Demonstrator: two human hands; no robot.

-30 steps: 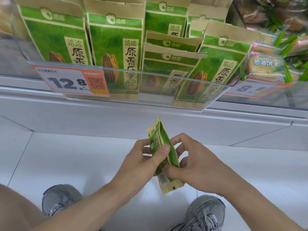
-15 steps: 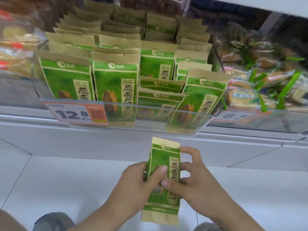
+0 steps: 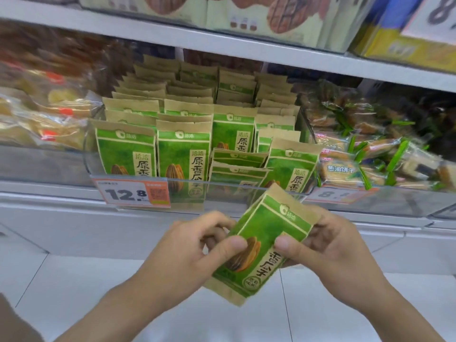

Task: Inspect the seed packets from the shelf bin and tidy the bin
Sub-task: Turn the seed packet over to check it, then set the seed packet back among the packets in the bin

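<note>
One green and kraft-paper sunflower seed packet [image 3: 261,243] is held by both hands in front of the shelf, below the clear front lip of the shelf bin [image 3: 222,191] and above the white floor [image 3: 74,280]. Its printed face is turned up toward the head camera. Its long axis runs on a diagonal: the kraft top edge points up and to the right, toward the bin, and the bottom edge points down and to the left, toward the person. The left hand [image 3: 187,253] comes in from the lower left, forearm angled up; its thumb presses on the printed seed picture and its fingers [image 3: 214,220] are curled behind the packet's left edge, so it pinches the packet. The right hand [image 3: 338,250] comes in from the lower right; its thumb lies on the face by the column of characters and its fingers curl behind the right edge, gripping the same packet. Both hands are slightly blurred. In the bin, matching seed packets [image 3: 182,156] stand upright in rows, with two at front centre sunk lower and one at front right leaning. An orange and white price tag [image 3: 132,193] reading 12.8 is fixed to the bin's front lip. Wrapped biscuit packs [image 3: 345,169] fill the bin just to the right.
</note>
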